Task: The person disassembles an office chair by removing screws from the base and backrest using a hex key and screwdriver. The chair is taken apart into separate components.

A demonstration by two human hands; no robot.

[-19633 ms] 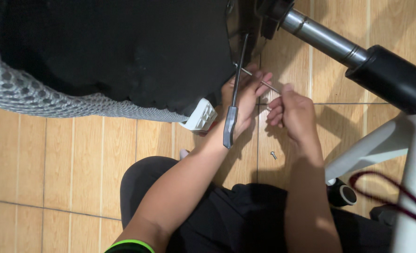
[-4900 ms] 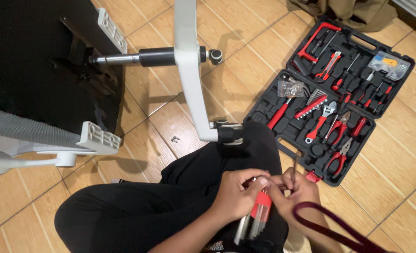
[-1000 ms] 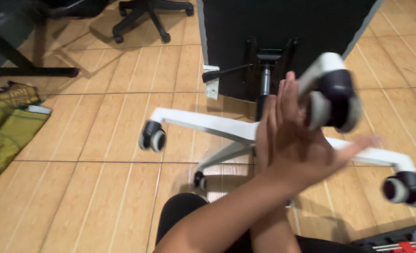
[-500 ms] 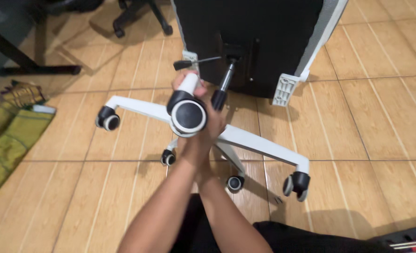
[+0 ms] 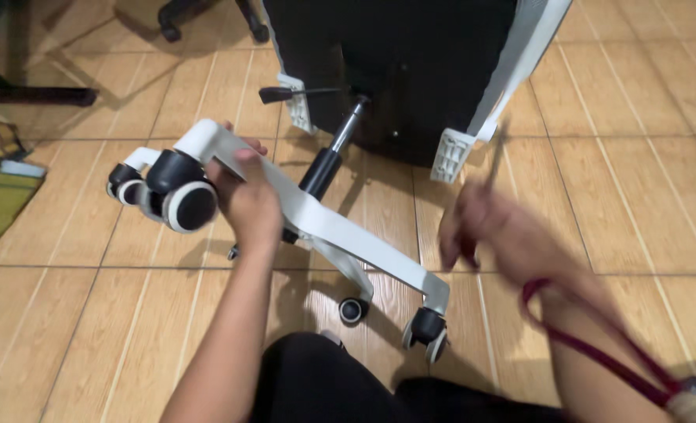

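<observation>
**Left hand on the chair base, right hand a blur**

The left hand [image 5: 247, 205] is wrapped around one white leg of the chair base [image 5: 348, 235], fingers curled over its upper edge, just beside a black-and-white caster [image 5: 185, 197] that fills the near foreground. The base lies tipped on the tan tile floor [image 5: 638, 157], its gas cylinder [image 5: 334, 150] running up into the black underside of the seat [image 5: 395, 55] — the joint itself is lost in shadow. Two more casters [image 5: 426, 329] show low near the person's black-clad lap; a further one at the left is half covered by the big caster.

The right hand [image 5: 493, 231] is smeared by motion. It looks closed around a thin dark tool [image 5: 495, 153] that sticks upward, but the tool's kind cannot be made out. A dark red cord [image 5: 591, 345] loops over that wrist. The seat's top is cut off by the frame edge.
</observation>
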